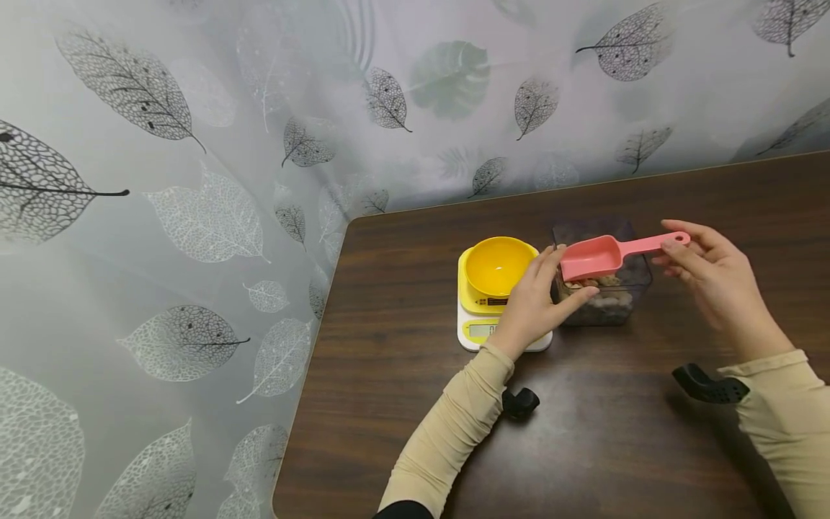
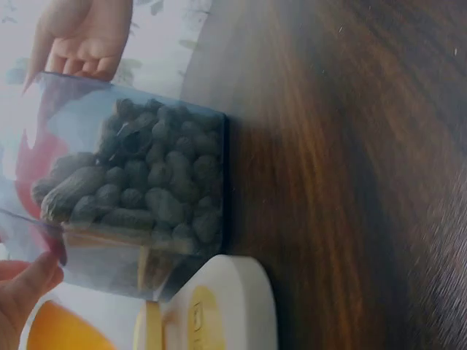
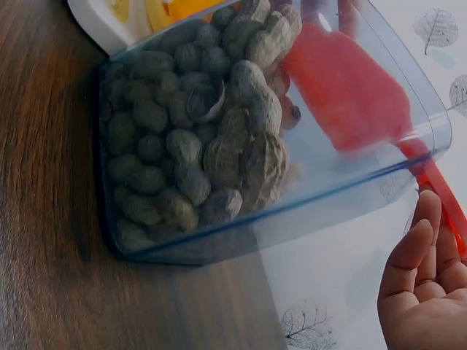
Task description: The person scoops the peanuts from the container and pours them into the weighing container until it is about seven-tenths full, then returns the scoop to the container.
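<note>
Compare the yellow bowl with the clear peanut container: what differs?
Material look: the yellow bowl is opaque; the clear peanut container is see-through.
Shape: the bowl is round; the container is boxy with straight walls.
Contents: the bowl is empty; the container holds unshelled peanuts.
Support: the bowl sits on the digital scale; the container stands on the wooden tabletop.
Shared: both are upright and open at the top.

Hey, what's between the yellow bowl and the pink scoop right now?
In the head view, the left hand lies between them, its fingers by the left edge of the clear container.
</note>
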